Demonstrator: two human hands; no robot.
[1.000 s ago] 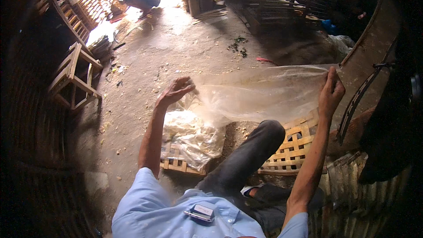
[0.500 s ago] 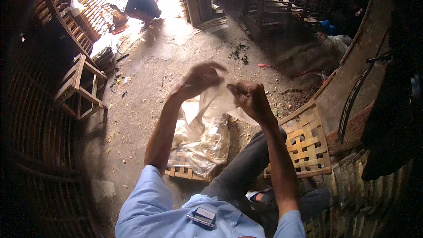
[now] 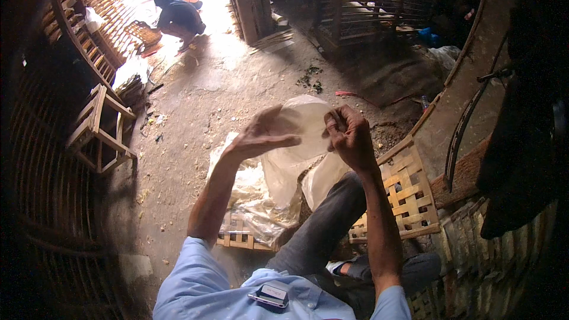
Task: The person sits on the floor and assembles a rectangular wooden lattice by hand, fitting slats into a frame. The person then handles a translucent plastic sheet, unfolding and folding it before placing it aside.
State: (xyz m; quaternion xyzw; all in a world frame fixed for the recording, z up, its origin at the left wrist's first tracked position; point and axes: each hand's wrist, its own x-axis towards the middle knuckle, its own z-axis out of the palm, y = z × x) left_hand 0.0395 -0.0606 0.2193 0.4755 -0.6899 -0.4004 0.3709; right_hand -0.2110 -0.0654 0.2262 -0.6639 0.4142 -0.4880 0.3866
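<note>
A thin, see-through whitish plastic sheet (image 3: 305, 127), possibly a bag, spreads between my two hands. Its upper edge is rounded, and loose folds hang toward my knee. My right hand (image 3: 351, 133) pinches its right edge between thumb and fingers. On the other side my left hand (image 3: 267, 133), slightly blurred, has its fingers stretched out and thumb apart, lying against or close to the sheet. Below my left forearm is a crumpled clear plastic covering (image 3: 252, 198) over pale material, on a woven bamboo tray (image 3: 240, 238).
Another woven bamboo tray (image 3: 409, 186) lies right of my knee. A wooden stool (image 3: 104, 130) stands at the left. Far back, a person (image 3: 181, 16) squats beside a woven basket (image 3: 142, 32). Dark leafy scraps (image 3: 311, 77) and pale crumbs litter the floor. A bamboo partition (image 3: 379, 0) stands behind.
The sheet has opened out from a bunched shape into a wide rounded one. My left hand has turned, its fingers now straightened. The view has shifted slightly.
</note>
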